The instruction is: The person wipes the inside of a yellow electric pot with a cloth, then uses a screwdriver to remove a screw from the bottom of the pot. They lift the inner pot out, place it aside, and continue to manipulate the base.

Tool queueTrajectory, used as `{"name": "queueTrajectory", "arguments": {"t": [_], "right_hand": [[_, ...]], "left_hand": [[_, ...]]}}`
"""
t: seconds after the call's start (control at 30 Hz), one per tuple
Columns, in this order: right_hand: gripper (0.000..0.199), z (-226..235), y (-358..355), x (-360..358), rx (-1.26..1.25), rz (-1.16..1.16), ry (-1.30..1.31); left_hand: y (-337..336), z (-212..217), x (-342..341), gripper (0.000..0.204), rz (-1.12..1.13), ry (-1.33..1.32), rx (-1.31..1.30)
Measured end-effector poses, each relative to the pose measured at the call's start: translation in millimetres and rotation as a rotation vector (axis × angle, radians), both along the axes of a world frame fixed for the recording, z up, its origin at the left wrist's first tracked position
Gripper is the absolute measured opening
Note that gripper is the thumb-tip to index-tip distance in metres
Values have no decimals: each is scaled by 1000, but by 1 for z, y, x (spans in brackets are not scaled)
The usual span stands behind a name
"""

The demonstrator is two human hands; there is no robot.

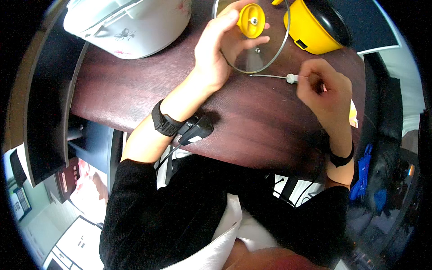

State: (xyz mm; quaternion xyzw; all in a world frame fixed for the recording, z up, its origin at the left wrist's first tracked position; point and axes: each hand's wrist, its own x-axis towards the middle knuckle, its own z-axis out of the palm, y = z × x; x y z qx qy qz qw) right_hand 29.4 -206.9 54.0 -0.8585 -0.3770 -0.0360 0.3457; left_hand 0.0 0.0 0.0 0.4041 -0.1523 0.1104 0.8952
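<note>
Over the dark worktop (135,90), our left hand (216,49) fingers curl around the glass lid (258,49); our right hand (324,87) fingers pinch a screwdriver (274,77) shut.

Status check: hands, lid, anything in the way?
Left hand gripping glass lid by yellow knob. Right hand holding screwdriver, tip near the lid. Yellow pot beside, apart.
</note>
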Motion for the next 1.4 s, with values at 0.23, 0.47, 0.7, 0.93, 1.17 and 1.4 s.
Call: {"name": "queueTrajectory", "arguments": {"t": [0.23,0.47,0.7,0.93,1.17,1.4], "right_hand": [[16,-9,-107,22,-140,-258,-208],[47,-57,-189,49,-539,-359,-501],[46,-91,-222,71,-386,-383,-75],[40,-5,-122,32,-54,-235,-256],[20,-2,45,20,162,166,-655],[22,-19,40,-7,48,372,-321]], "left_hand": [[-5,2,8,75,42,66,82],[-9,5,11,87,-122,152,-12],[-12,11,9,92,-236,204,-119],[-15,6,6,81,-198,121,-38],[-20,7,0,78,-149,156,-111],[-1,5,9,84,-340,105,-274]]}}
